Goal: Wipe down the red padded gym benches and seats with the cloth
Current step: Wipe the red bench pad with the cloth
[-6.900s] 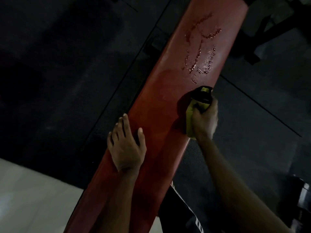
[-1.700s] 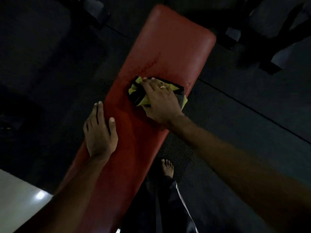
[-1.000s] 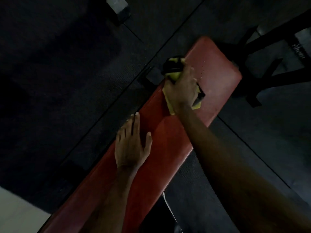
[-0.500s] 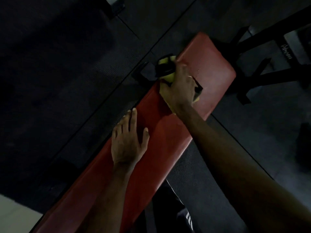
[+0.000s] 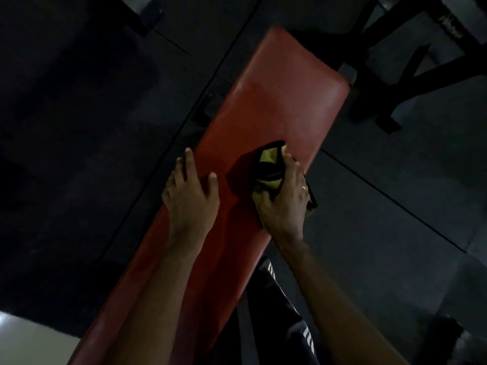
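No text, number or sign could be read. The only lettering was a short pale word printed along a black frame bar [image 5: 451, 27], well beyond the fingertips of the right hand [image 5: 283, 198], toward the far right corner; it was too small and blurred to make out. White stripes showed on the dark trousers [image 5: 295, 322] below the right wrist, but they carried no letters.

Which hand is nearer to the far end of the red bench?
Right. The right hand with the cloth lies slightly closer to the far end of the red bench; the left hand rests beside it at the left edge.
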The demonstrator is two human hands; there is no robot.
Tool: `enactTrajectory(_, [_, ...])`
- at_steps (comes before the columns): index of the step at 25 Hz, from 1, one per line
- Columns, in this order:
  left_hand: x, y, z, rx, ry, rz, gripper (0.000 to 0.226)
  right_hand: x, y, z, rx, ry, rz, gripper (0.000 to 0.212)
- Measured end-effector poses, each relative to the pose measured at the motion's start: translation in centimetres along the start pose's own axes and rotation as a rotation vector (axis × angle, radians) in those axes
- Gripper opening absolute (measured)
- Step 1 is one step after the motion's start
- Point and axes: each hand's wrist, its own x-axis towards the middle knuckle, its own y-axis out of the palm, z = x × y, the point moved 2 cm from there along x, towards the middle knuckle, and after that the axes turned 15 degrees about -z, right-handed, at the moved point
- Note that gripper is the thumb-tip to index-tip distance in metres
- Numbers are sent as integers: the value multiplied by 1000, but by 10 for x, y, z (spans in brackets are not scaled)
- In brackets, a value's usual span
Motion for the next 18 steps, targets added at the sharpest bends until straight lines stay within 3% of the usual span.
enactTrajectory(2, [26, 11, -23, -22, 107, -6, 73, 12, -8, -14, 19, 84, -30, 74])
enactTrajectory(4, [45, 24, -39, 20, 218, -6, 76, 47, -8, -32, 89, 407, -201, 70])
enactTrajectory(6, [53, 32, -47, 115, 290, -73, 77, 59, -6, -37, 189, 556, -264, 67])
enactTrajectory(11, [48, 33, -53, 214, 355, -201, 74, -9, -17, -36, 417, 579, -129, 64])
enactTrajectory(15, [47, 35, -52, 225, 328, -200, 73, 79, -2, -60, 362, 687, -223, 53])
enactTrajectory(18, [48, 35, -58, 241, 297, -209, 72, 92, -6, -54, 361, 533, -199, 63])
